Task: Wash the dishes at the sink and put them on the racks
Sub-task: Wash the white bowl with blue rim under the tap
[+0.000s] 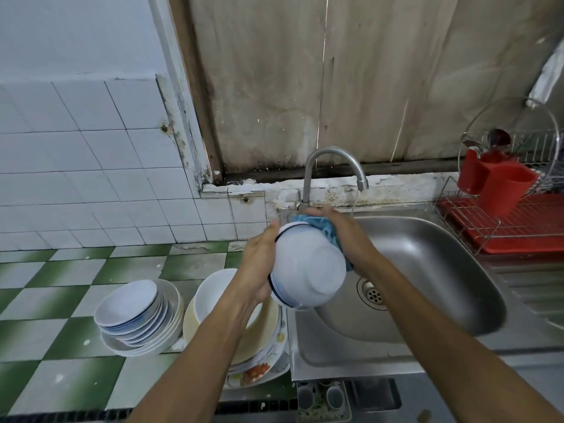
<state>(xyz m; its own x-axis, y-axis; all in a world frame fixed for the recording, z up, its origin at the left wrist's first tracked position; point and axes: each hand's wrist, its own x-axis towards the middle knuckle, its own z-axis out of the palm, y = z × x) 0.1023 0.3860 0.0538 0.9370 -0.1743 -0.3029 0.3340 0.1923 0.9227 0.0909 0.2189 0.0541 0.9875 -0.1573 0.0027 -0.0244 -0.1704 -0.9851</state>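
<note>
A white bowl (pixel 308 270) with a dark blue rim stripe is held tilted, its base toward me, over the left edge of the steel sink (pixel 427 270). My left hand (pixel 259 264) grips its left rim. My right hand (pixel 341 236) holds a blue cloth (pixel 328 228) against the bowl's far right side. A thin stream of water falls from the curved tap (pixel 332 169) just right of my hands. The bowl's inside is hidden.
On the green-and-white tiled counter to the left stand a stack of white plates (pixel 137 315) and a pile of bowls and flowered plates (pixel 253 337). A wire dish rack (pixel 503 215) with a red tray and red cutlery holder (pixel 497 181) stands right of the sink.
</note>
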